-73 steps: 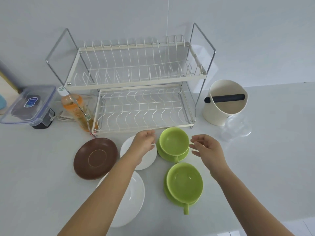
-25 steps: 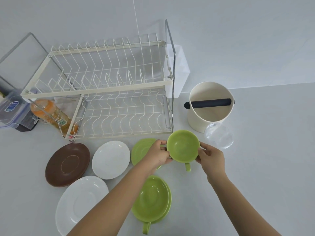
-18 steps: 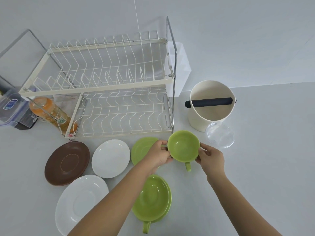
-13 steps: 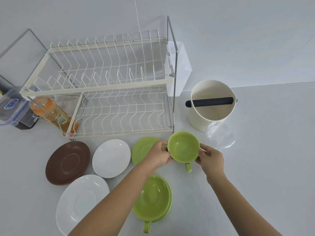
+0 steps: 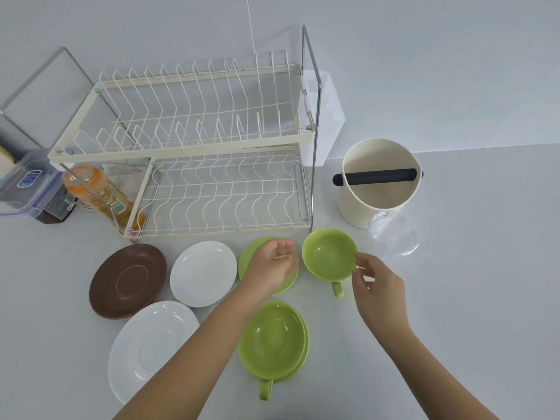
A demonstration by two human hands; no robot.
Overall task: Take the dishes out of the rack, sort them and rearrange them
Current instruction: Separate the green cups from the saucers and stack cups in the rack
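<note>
The two-tier wire rack [image 5: 181,153] stands empty at the back. In front of it a green cup [image 5: 328,256] rests on the table, handle towards me, just right of a bare green saucer [image 5: 246,262]. My left hand [image 5: 272,263] hovers over that saucer with loosely curled fingers and holds nothing. My right hand [image 5: 377,283] is open beside the cup's right rim, fingertips just off it. A second green cup [image 5: 271,341] sits on its saucer nearer to me. A brown saucer [image 5: 127,280], a small white plate [image 5: 203,274] and a larger white saucer [image 5: 151,347] lie to the left.
A cream tub with a black bar [image 5: 378,195] stands right of the rack, a clear plastic cup [image 5: 394,234] in front of it. Left of the rack are an orange drink bottle [image 5: 97,195] and a lidded plastic box [image 5: 27,183].
Both hands lifted the green cup off its saucer, carried it right and set it on the table. They have now let go and drawn slightly away.
</note>
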